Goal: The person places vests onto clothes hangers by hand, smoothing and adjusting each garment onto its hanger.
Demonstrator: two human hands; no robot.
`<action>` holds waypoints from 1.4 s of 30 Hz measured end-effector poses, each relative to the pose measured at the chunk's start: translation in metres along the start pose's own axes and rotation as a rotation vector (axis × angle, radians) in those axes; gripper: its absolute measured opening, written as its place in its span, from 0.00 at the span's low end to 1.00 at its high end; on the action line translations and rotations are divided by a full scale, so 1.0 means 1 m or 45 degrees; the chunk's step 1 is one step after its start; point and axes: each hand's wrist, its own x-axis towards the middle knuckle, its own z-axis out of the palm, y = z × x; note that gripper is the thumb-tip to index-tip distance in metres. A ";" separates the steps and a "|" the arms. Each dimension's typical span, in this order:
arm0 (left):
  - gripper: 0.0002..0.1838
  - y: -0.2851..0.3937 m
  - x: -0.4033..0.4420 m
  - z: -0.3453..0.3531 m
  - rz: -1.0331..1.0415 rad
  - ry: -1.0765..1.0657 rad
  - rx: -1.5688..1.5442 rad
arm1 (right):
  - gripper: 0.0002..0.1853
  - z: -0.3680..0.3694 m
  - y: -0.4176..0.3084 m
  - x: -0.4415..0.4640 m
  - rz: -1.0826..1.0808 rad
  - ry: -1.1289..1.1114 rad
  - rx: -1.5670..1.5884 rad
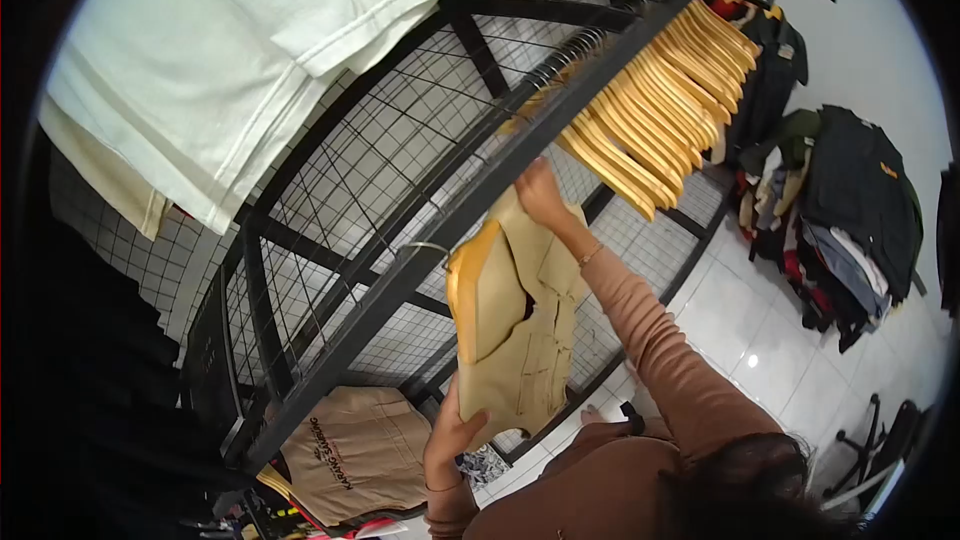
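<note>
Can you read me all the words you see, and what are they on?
"KARANG": dark print on the light-brown cloth garment, lower left; its other print is too blurred to be sure.
Orange mark on the black cloth garment at right: too small to read.
I see no words on the held beige cloth garment.

I see my left hand [458, 430] at six o'clock and my right hand [541, 195] near two, both holding tan clothes [545, 340] with a yellow hanger [474, 285]. Farther out at two, many wooden hangers [655, 105] hang in a row.
</note>
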 end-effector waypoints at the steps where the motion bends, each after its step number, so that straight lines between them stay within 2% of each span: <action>1: 0.39 -0.001 -0.003 0.002 -0.045 0.015 -0.035 | 0.15 0.001 0.008 0.001 -0.011 -0.019 0.021; 4: 0.40 -0.005 -0.007 0.008 -0.096 0.070 -0.071 | 0.11 0.003 0.025 0.011 0.093 0.021 0.200; 5: 0.40 -0.007 -0.008 0.010 -0.110 0.085 -0.062 | 0.11 -0.006 0.009 0.010 0.083 0.006 0.214; 7: 0.40 -0.009 -0.008 0.012 -0.139 0.114 -0.056 | 0.13 -0.038 -0.041 0.005 -0.277 -0.279 0.434; 12: 0.39 -0.010 -0.010 0.016 -0.212 0.227 -0.228 | 0.13 -0.001 0.024 0.015 -0.359 -0.245 0.413; 15: 0.35 -0.004 -0.014 0.016 -0.253 0.371 -0.257 | 0.11 0.012 0.042 0.018 -0.011 -0.168 0.356; 18: 0.33 -0.005 -0.011 0.013 -0.280 0.345 -0.125 | 0.08 -0.025 -0.026 0.024 0.021 -0.172 0.570; 20: 0.32 -0.008 -0.013 0.015 -0.291 0.358 -0.136 | 0.07 -0.012 -0.031 -0.004 -0.325 -0.407 0.851; 21: 0.32 -0.008 -0.012 0.014 -0.305 0.360 -0.148 | 0.07 -0.009 -0.026 0.001 -0.338 -0.401 0.853; 24: 0.31 -0.014 -0.007 0.009 -0.312 0.371 -0.194 | 0.06 -0.005 -0.011 0.010 -0.441 -0.130 0.559; 26: 0.30 -0.020 -0.014 0.010 -0.334 0.386 -0.286 | 0.10 0.016 0.021 0.019 -0.272 -0.213 0.584; 28: 0.30 -0.019 -0.019 0.011 -0.366 0.420 -0.297 | 0.09 0.061 0.069 0.007 0.092 -0.242 0.703; 29: 0.30 -0.017 -0.015 0.010 -0.368 0.439 -0.302 | 0.09 0.051 0.061 0.009 0.107 -0.257 0.709; 32: 0.30 -0.012 -0.016 0.013 -0.396 0.433 -0.283 | 0.14 -0.003 0.003 0.031 -0.116 0.163 0.481; 33: 0.30 -0.011 -0.017 0.014 -0.395 0.407 -0.257 | 0.14 -0.002 -0.006 0.021 -0.099 0.153 0.485; 36: 0.30 -0.009 -0.015 0.014 -0.391 0.374 -0.263 | 0.15 -0.006 -0.029 -0.011 -0.462 -0.055 0.604; 37: 0.31 -0.007 -0.016 0.014 -0.392 0.374 -0.287 | 0.15 -0.002 -0.023 -0.017 -0.454 -0.058 0.596; 40: 0.31 -0.002 -0.024 0.014 -0.409 0.385 -0.320 | 0.20 0.046 0.022 -0.043 -0.123 -0.060 0.209; 41: 0.32 0.001 -0.028 0.014 -0.426 0.404 -0.333 | 0.20 0.058 0.033 -0.053 -0.121 -0.039 0.202; 42: 0.32 0.003 -0.030 0.013 -0.439 0.422 -0.345 | 0.23 0.066 0.040 -0.060 0.199 -0.033 0.300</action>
